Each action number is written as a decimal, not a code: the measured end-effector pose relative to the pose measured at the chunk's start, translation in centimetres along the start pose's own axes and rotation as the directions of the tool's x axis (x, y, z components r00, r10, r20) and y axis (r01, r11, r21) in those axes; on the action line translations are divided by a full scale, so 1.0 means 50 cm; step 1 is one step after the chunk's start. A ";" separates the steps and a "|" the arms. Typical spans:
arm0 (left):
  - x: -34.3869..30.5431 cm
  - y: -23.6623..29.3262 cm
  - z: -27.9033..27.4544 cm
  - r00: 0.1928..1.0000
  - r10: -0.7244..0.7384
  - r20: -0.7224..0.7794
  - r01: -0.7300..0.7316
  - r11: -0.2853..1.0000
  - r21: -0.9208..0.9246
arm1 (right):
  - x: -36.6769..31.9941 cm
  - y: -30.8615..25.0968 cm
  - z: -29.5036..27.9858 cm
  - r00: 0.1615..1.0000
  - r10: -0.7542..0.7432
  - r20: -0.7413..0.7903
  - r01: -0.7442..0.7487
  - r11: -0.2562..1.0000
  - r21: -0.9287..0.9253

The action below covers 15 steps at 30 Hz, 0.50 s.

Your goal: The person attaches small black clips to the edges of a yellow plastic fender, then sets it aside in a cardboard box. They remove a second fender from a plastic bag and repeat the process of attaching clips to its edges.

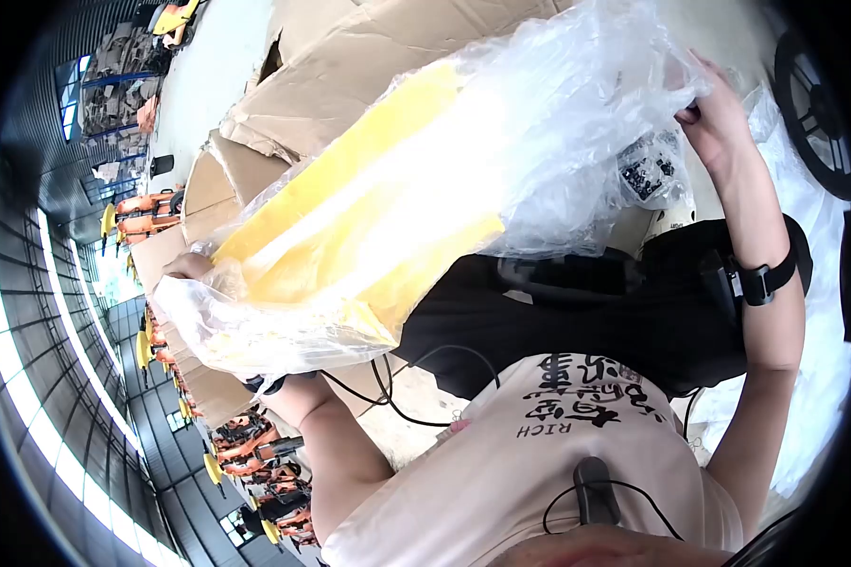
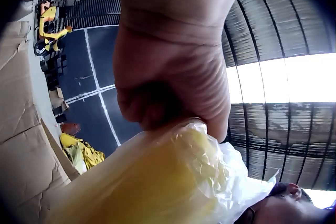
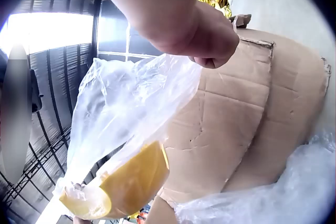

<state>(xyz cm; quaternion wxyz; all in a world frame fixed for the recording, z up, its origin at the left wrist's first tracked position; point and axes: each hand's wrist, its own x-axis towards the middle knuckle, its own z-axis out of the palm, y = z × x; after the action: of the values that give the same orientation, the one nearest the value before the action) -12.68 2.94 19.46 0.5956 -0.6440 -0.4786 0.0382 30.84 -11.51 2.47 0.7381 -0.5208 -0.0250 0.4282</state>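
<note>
A long yellow panel, glossy and curved, lies inside a clear plastic bag stretched between both hands. At the far left end my left hand grips the bagged panel, partly covered by the plastic. In the left wrist view the fingers of that left hand curl in over the wrapped yellow end. My right hand is raised on the other side and pinches the bag's edge. From the right wrist, the loose plastic hangs from the curled right hand, with the yellow panel lower down.
Large cardboard sheets lie behind the bag. A small clear packet with dark contents sits below the right hand. More plastic film spreads at the right, near a black wheel. Orange machines stand in the background.
</note>
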 end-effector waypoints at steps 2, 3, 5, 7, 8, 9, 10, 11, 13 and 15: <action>0.011 -0.009 -0.007 0.979 0.016 0.201 0.174 0.438 -0.882 | 0.004 -0.005 -0.012 0.995 -0.088 0.049 0.091 0.995 -0.052; 0.022 -0.015 -0.015 0.960 0.089 0.265 0.273 -0.094 -0.957 | 0.006 -0.006 -0.006 0.979 -0.176 0.102 0.185 0.978 -0.091; 0.046 -0.019 -0.017 0.924 0.274 0.268 0.370 -0.457 -0.809 | -0.011 0.003 0.016 0.972 -0.208 0.111 0.219 0.969 -0.109; 0.056 -0.032 0.020 0.857 0.498 0.130 0.311 -0.299 -0.902 | -0.020 0.015 0.025 0.974 -0.198 0.106 0.216 0.955 -0.203; 0.058 -0.020 -0.002 0.847 0.515 0.128 0.300 -0.265 -0.916 | -0.018 0.021 0.023 0.977 -0.173 0.125 0.195 0.961 -0.198; 0.060 -0.004 -0.023 0.836 0.535 0.123 0.287 -0.235 -0.929 | -0.017 0.027 0.024 0.977 -0.167 0.133 0.191 0.962 -0.196; 0.058 -0.006 -0.005 0.815 0.574 0.080 0.243 -0.213 -0.946 | -0.017 0.032 0.023 0.981 -0.142 0.131 0.166 0.965 -0.202; 0.048 -0.006 0.000 0.813 0.576 0.086 0.250 -0.211 -0.945 | -0.018 0.037 0.021 0.985 -0.116 0.127 0.141 0.968 -0.210; 0.031 -0.003 0.011 0.905 0.426 0.012 0.133 -0.255 -0.958 | -0.025 0.042 0.026 0.987 -0.097 0.129 0.123 0.969 -0.213; 0.006 -0.011 0.033 0.968 0.170 0.186 0.225 -0.255 -0.940 | -0.026 0.049 0.025 0.989 -0.075 0.128 0.102 0.971 -0.218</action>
<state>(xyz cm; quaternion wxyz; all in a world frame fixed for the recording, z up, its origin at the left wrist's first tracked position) -13.85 4.25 19.58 -0.2130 -0.8404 -0.4055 -0.2897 27.94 -11.21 1.61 0.6903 -0.5725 -0.1404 0.4195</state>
